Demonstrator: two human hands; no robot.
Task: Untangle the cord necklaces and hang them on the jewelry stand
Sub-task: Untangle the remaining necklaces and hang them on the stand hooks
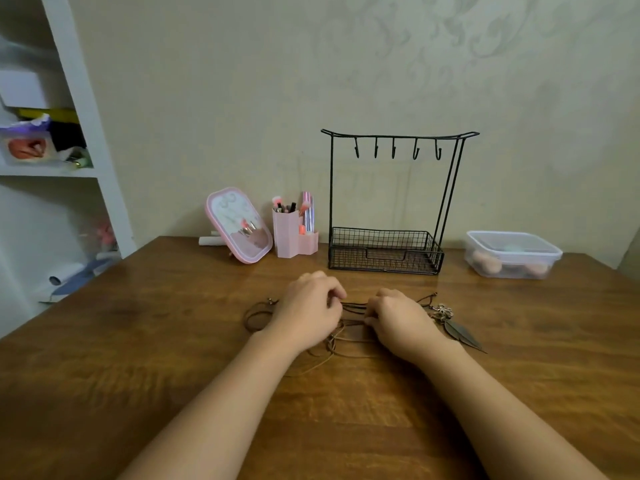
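Both hands rest on the counter (138,341) over the tangled cords (353,308): the left hand (308,311) and right hand (398,318) each pinch strands with curled fingers. A feather pendant (462,332) lies just right. Behind stands the stand (391,202), hooks bare, flanked by a mirror (239,225), brush holder (294,233) and plastic box (512,254).

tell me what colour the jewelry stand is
Black wire all over, hooks and basket included; the jewelry stand shows plainly in the head view.
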